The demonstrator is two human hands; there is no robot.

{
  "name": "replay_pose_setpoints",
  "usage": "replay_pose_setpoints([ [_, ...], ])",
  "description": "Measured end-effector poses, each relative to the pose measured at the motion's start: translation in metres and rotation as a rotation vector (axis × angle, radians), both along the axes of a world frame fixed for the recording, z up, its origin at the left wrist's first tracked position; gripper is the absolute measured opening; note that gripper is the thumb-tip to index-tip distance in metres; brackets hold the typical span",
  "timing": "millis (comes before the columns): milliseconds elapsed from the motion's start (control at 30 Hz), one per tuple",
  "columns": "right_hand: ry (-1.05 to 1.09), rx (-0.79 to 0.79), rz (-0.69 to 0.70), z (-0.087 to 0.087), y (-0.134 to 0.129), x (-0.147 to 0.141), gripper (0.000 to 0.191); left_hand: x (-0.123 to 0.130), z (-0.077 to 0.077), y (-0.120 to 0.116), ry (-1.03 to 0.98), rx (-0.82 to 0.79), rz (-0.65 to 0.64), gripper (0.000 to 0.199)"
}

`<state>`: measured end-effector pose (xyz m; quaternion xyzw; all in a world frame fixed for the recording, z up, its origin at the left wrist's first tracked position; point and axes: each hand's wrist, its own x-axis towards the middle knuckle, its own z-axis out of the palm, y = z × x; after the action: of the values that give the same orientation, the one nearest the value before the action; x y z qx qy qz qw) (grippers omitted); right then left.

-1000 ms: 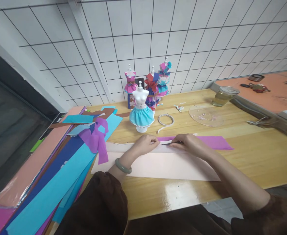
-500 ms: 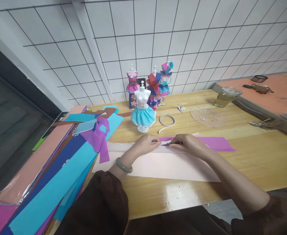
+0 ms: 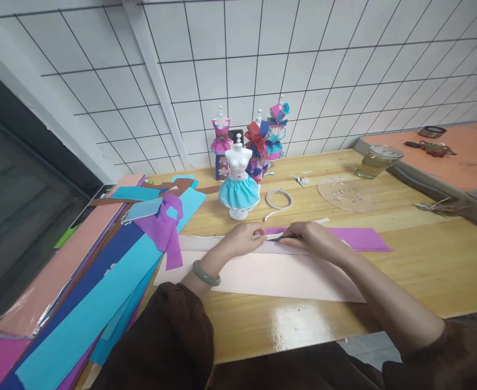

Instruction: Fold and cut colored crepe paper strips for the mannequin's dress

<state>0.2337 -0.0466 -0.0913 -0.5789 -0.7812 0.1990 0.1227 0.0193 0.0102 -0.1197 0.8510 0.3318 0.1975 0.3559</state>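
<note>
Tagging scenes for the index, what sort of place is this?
Probably a craft or sewing corner; home or shop, can't tell. Signs: small dress forms in bright clothes, loose coloured strips piled at the left, and a plain wooden table by a tiled wall.

A glass of yellowish liquid (image 3: 369, 167) stands near an orange surface (image 3: 468, 162). A white tiled wall (image 3: 311, 59) rises behind.

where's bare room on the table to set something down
Bare table shows right of the purple strip, and between the pale pink sheet and the near edge. It is crowded at left with coloured sheets and around the dress forms.
</note>
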Motion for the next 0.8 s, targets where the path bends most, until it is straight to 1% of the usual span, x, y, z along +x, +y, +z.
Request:
replay_pose_setpoints([
  [233, 0.019, 0.001, -0.011, 0.003, -0.002, -0.002, 0.036, -0.006, 0.007, 0.003, 0.048, -0.047, -0.035, 0.022],
  [467, 0.022, 0.013, -0.013, 0.002, -0.001, -0.002, 0.037, -0.018, 0.006, 0.015, 0.057, -0.156, -0.063, 0.025],
  [633, 0.054, 0.015, -0.022, 0.003, -0.004, -0.003, 0.036, -0.025, 0.010, 0.019, 0.063, -0.135, -0.073, 0.033],
  [800, 0.086, 0.006, -0.026, 0.003, -0.004, -0.004, 0.034, -0.026, 0.009, 0.020, 0.076, -0.173, -0.073, 0.029],
])
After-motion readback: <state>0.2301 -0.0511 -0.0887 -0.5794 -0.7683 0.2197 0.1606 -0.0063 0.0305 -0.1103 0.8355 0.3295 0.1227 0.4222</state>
